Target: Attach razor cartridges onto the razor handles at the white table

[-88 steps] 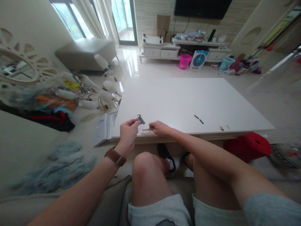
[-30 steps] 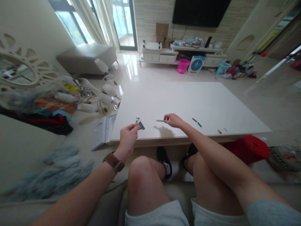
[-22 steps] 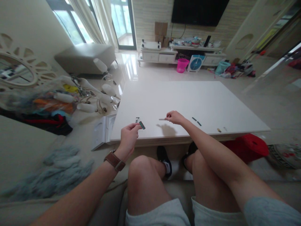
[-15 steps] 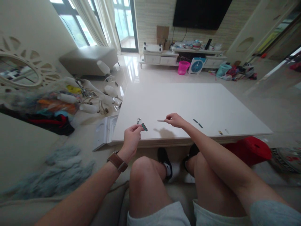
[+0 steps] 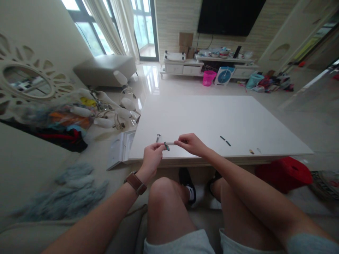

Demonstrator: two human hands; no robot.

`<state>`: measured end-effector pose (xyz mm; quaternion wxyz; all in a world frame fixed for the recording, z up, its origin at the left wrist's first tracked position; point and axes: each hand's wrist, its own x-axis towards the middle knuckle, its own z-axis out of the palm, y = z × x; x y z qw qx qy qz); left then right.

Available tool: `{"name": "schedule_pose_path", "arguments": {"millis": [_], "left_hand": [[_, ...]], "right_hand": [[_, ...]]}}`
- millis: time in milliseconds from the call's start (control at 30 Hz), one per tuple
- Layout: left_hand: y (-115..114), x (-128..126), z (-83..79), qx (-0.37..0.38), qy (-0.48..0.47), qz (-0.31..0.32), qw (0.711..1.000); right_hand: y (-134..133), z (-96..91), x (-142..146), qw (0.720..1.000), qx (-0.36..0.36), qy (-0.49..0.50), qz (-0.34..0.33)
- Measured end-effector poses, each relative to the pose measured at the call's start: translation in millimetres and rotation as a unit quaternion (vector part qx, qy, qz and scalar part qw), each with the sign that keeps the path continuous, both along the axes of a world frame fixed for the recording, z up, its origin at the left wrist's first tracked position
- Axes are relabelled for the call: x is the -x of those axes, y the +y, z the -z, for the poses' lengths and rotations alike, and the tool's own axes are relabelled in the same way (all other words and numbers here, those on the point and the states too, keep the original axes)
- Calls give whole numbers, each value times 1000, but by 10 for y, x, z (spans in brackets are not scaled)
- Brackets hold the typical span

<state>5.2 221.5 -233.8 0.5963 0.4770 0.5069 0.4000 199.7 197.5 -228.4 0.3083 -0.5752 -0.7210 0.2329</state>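
Observation:
My left hand (image 5: 153, 155), with a brown-strapped watch on its wrist, pinches a small dark razor blade cartridge (image 5: 167, 146) with a teal strip. My right hand (image 5: 192, 144) is closed on a slim white stick (image 5: 170, 143), whose exact kind I cannot make out. The stick's left end meets the cartridge or lies just in front of it. Just beyond my left fingers, a silvery razor handle (image 5: 158, 137) with a forked head lies on the white table (image 5: 201, 116). To the right of my right hand lie two dark narrow strips (image 5: 225, 140) that look like more cartridges.
Near the table's front right lie a small yellow-and-black piece (image 5: 251, 151) and a clear piece (image 5: 259, 150). A red roll (image 5: 286, 173) stands beside my right leg. An open white box (image 5: 116, 151) is left of the table, below lamp parts (image 5: 124, 113) on the floor.
My right hand has moved left, bringing the white stick up to the cartridge in my left hand. The cartridge has turned slightly. The view has shifted a little.

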Motion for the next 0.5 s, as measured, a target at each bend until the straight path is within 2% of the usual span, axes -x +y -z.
{"name": "schedule_pose_path", "arguments": {"millis": [133, 267, 500], "left_hand": [[-7, 0, -3, 7, 9, 5, 1000], [-11, -8, -2, 0, 23, 12, 1000], [-26, -9, -17, -8, 33, 21, 999]], "right_hand": [[18, 22, -13, 1000, 10, -4, -7], [16, 11, -45, 999, 11, 26, 19], [-9, -36, -59, 1000, -4, 1, -14]]}}
